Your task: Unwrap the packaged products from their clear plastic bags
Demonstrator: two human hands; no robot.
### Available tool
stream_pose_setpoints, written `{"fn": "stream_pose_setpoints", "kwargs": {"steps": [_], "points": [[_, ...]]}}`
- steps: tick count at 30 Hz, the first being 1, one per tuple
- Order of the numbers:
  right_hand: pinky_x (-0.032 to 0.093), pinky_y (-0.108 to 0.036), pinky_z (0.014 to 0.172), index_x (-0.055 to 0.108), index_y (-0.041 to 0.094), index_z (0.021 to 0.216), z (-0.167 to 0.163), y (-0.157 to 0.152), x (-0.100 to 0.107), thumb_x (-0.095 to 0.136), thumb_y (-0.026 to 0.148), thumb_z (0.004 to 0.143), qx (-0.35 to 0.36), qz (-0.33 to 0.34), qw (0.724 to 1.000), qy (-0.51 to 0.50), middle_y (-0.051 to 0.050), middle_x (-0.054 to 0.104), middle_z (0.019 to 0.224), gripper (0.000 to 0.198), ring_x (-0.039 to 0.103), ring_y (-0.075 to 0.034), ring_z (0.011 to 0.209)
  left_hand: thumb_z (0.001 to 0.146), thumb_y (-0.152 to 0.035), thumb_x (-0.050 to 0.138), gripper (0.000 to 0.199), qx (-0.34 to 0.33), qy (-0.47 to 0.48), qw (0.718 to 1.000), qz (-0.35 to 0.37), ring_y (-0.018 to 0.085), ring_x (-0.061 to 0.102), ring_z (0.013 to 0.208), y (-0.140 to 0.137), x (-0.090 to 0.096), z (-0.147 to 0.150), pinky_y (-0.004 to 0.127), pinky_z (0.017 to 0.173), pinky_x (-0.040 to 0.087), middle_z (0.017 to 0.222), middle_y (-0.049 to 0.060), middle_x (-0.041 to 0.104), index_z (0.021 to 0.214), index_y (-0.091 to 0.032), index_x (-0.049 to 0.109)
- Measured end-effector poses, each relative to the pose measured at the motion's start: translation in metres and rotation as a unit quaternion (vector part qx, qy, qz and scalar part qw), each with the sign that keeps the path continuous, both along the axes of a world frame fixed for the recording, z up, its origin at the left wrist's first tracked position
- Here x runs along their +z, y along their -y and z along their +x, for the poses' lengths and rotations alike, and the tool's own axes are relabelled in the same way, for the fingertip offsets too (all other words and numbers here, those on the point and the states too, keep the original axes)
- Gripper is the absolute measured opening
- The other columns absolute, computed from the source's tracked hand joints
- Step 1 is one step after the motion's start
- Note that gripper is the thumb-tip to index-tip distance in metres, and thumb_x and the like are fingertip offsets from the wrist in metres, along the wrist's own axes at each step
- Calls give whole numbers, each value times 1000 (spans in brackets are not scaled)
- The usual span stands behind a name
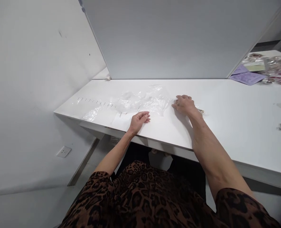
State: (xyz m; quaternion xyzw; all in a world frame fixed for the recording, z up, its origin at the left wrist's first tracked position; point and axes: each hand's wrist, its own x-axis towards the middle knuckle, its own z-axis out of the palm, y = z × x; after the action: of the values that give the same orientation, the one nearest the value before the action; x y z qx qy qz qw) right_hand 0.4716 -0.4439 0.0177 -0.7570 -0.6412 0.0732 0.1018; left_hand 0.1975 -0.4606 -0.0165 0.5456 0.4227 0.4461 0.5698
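On the table (226, 126): left hand (138, 121) — fingers loosely curled, hold unclear; right hand (184, 105) — fingers arched, grip hidden; clear plastic (151, 100); dark slivers (97, 102), about ten.

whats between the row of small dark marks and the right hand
Crumpled clear plastic lies on the table between the row of small dark marks and the right hand, in the head view.

On my feed I count 1 left grip (138, 122), 1 right grip (184, 105), 1 white surface (240, 126), about 10 small dark marks (97, 102) in 1 row, at least 2 purple packets (248, 78) and 1 wall socket (64, 151). Clear plastic (154, 102) overlaps; I can't count pieces.
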Motion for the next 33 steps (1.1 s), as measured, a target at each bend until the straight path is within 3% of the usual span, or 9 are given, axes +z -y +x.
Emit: {"fn": "stream_pose_setpoints", "kwargs": {"steps": [4, 7, 12, 16, 18, 22, 27, 31, 33], "points": [[48, -52, 99, 54, 16, 140, 10, 28, -2, 44, 42, 101, -38, 56, 998, 13, -22, 61, 129, 49, 56, -39, 121, 89, -35, 70, 21, 39, -56, 990, 122, 14, 67, 81, 6, -1, -4, 29, 73, 55, 108, 7, 72, 105, -22, 75], [51, -51, 88, 61, 18, 127, 20, 53, -10, 39, 41, 102, -52, 42, 998, 8, -18, 68, 104, 41, 63, -36, 101, 92, -30, 65, 18, 86, -125, 965, 215, 16, 64, 88, 7, 2, -11, 31, 82, 55, 118, 8, 65, 105, -25, 76], [45, -58, 102, 63, 15, 122, 37, 64, -28, 47, 37, 96, 11, 122, 992, -30, -25, 62, 128, 37, 53, -43, 124, 94, -29, 63, 35, 66, -249, 938, 233, 25, 62, 114, -11, 12, -15, 40, 105, 52, 141, 13, 52, 128, -24, 69], [44, -57, 107, 63, 17, 124, 25, 57, -31, 45, 41, 95, 67, 143, 982, -103, -23, 61, 133, 41, 52, -41, 128, 92, -40, 68, 69, -13, -396, 889, 230, 35, 59, 127, -31, 23, -6, 50, 109, 48, 165, 17, 31, 155, -27, 45], [45, -57, 108, 63, 18, 123, 12, 58, -29, 44, 45, 94, 77, 125, 983, -109, -21, 61, 133, 44, 53, -41, 129, 94, -38, 66, 71, -38, -462, 856, 228, 37, 61, 125, -39, 27, 2, 52, 107, 48, 162, 19, 36, 158, -27, 39], [44, -54, 113, 64, 18, 119, -5, 68, -23, 42, 47, 93, 84, 112, 986, -85, -21, 62, 135, 45, 53, -40, 132, 104, -22, 43, 34, -67, -539, 809, 224, 32, 65, 116, -52, 35, 13, 46, 100, 50, 133, 20, 60, 130, -14, 63], [43, -53, 116, 61, 23, 117, -2, 73, -20, 37, 54, 91, 65, 73, 993, -69, -22, 60, 140, 46, 49, -42, 138, 105, -20, 43, 25, 92, -405, 861, 294, 25, 63, 115, -76, 71, -9, 41, 104, 49, 127, 15, 60, 112, -17, 66], [42, -52, 118, 58, 27, 114, 2, 70, -22, 37, 56, 89, 67, 63, 993, -68, -21, 60, 140, 45, 49, -42, 139, 104, -20, 51, 15, 244, -177, 889, 345, 24, 60, 118, -99, 123, -70, 41, 106, 50, 113, 9, 60, 98, -20, 65], [42, -54, 118, 58, 27, 113, 2, 69, -23, 36, 56, 87, 65, 54, 994, -66, -22, 60, 140, 44, 48, -43, 139, 103, -27, 56, 13, 319, -25, 885, 339, 23, 61, 119, -102, 142, -109, 40, 106, 52, 108, 6, 59, 95, -21, 65]]}}
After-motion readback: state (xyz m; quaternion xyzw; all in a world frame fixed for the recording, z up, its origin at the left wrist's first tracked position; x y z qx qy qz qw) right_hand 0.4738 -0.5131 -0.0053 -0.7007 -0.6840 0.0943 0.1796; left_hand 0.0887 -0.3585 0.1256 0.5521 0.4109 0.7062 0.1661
